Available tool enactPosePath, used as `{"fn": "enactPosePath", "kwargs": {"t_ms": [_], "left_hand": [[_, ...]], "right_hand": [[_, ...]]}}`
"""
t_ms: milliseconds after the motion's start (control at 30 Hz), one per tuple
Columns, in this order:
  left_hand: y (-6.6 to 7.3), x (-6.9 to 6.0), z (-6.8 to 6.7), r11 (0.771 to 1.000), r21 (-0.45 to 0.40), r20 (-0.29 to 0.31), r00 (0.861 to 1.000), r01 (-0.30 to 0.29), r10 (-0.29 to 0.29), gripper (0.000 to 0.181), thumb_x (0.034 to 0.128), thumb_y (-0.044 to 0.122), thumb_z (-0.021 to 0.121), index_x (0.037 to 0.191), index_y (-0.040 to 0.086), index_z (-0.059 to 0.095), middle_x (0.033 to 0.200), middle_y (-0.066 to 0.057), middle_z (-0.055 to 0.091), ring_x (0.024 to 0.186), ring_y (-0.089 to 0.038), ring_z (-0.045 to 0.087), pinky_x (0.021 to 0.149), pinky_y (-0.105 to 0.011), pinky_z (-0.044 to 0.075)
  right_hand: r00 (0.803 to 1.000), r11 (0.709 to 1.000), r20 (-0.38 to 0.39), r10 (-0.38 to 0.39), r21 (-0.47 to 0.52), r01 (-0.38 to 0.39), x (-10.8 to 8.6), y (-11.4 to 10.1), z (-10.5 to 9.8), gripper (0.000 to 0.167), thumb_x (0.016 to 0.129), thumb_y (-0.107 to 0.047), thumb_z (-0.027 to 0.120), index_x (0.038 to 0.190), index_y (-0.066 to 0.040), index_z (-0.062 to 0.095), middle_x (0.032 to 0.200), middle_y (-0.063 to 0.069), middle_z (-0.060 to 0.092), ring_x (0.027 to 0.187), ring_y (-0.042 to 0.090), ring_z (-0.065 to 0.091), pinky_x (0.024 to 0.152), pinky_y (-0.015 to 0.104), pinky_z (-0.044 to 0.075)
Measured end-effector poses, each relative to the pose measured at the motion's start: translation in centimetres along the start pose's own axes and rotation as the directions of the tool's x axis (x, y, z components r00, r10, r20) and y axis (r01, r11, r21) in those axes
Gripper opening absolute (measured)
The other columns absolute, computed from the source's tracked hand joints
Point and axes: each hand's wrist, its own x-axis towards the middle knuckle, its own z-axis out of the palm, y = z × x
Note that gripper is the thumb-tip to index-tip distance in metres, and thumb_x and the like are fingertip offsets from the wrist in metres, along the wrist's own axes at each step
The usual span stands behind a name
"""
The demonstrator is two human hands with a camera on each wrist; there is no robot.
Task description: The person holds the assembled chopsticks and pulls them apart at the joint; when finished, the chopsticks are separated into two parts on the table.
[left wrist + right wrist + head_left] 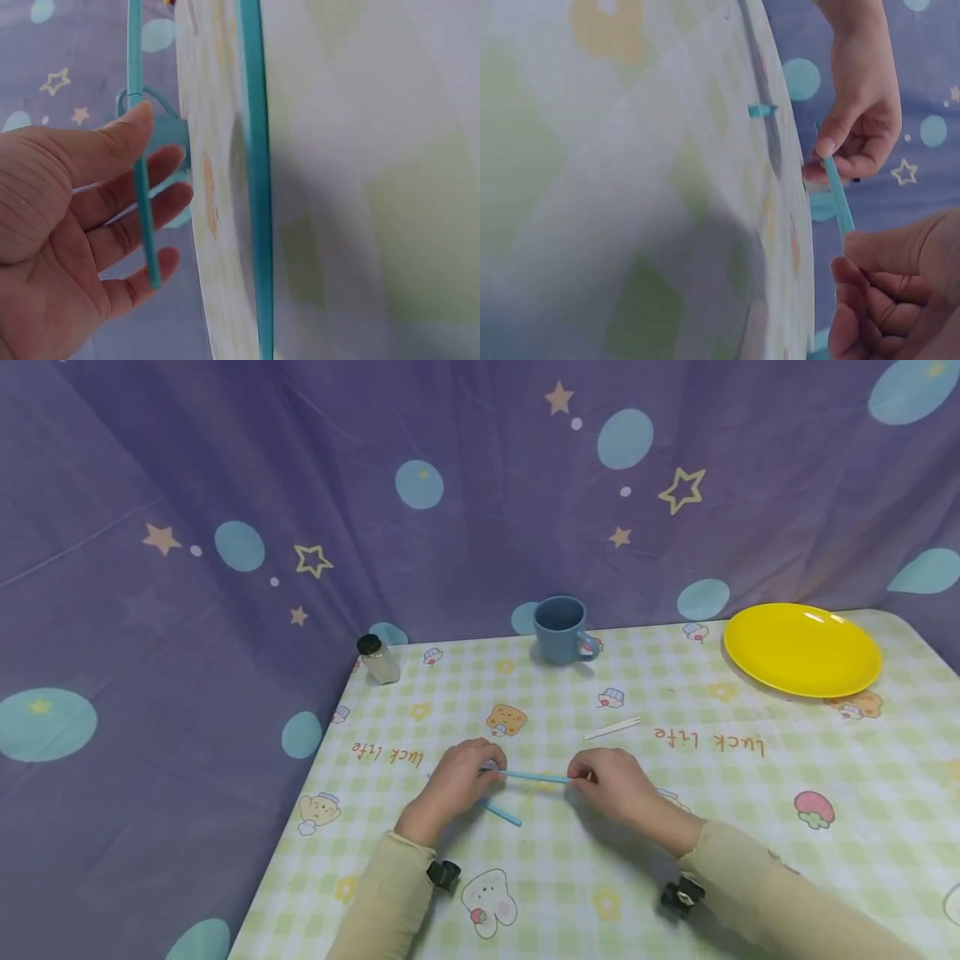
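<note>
A thin blue stick (534, 776) stretches between the two hands above the table. My left hand (463, 779) pinches it between thumb and fingers; in the left wrist view one end of the stick (147, 217) sticks out past the left hand (82, 217). The right hand (617, 783) pinches the other end, as the right wrist view also shows, with the stick (838, 196) running up from the right hand (907, 285). A second blue stick (502, 813) lies on the tablecloth beneath and beside the left hand, partly hidden by it in the head view.
A white stick-like piece (611, 728) lies beyond the hands. Farther back stand a blue mug (561, 635) and a black-capped jar (381, 663). A yellow plate (802, 650) lies at the back right of the checked table (555, 877), with a purple curtain (480, 560) behind.
</note>
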Motion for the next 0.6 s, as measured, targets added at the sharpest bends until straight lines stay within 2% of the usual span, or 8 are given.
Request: {"fn": "enactPosePath", "kwargs": {"t_ms": [233,433,600], "left_hand": [[1.9,0.6,0.5,0.997,-0.071,0.006,1.0,-0.014,0.014,0.007,0.0902,0.017,0.07,0.091,0.018,0.064,0.092,0.005,0.07,0.091,-0.013,0.066,0.082,-0.034,0.05],[3.3,1.1,1.5,0.994,-0.07,0.011,0.996,-0.089,0.09,0.008,0.0918,0.019,0.069,0.094,0.019,0.061,0.089,0.006,0.071,0.082,-0.01,0.065,0.076,-0.031,0.05],[4.1,1.7,2.8,0.985,-0.117,0.018,0.991,-0.127,0.13,0.007,0.0909,0.019,0.069,0.096,0.02,0.064,0.09,0.006,0.071,0.075,-0.004,0.062,0.071,-0.024,0.049]], "right_hand": [[1.0,0.999,0.01,-0.014,0.051,0.013,-1.2,1.4,-2.5,0.008,0.088,-0.008,0.071,0.083,-0.015,0.069,0.077,-0.009,0.063,0.064,0.007,0.052,0.062,0.028,0.045],[1.0,0.999,-0.011,-0.023,0.029,0.023,-2.1,2.5,-4.2,0.011,0.088,-0.007,0.071,0.082,-0.015,0.068,0.077,-0.01,0.064,0.068,0.006,0.054,0.066,0.03,0.048],[1.0,1.0,0.0,-0.022,0.022,0.022,-2.6,3.1,-4.7,0.01,0.085,-0.008,0.073,0.08,-0.015,0.069,0.075,-0.011,0.064,0.067,0.006,0.054,0.065,0.029,0.048]]}}
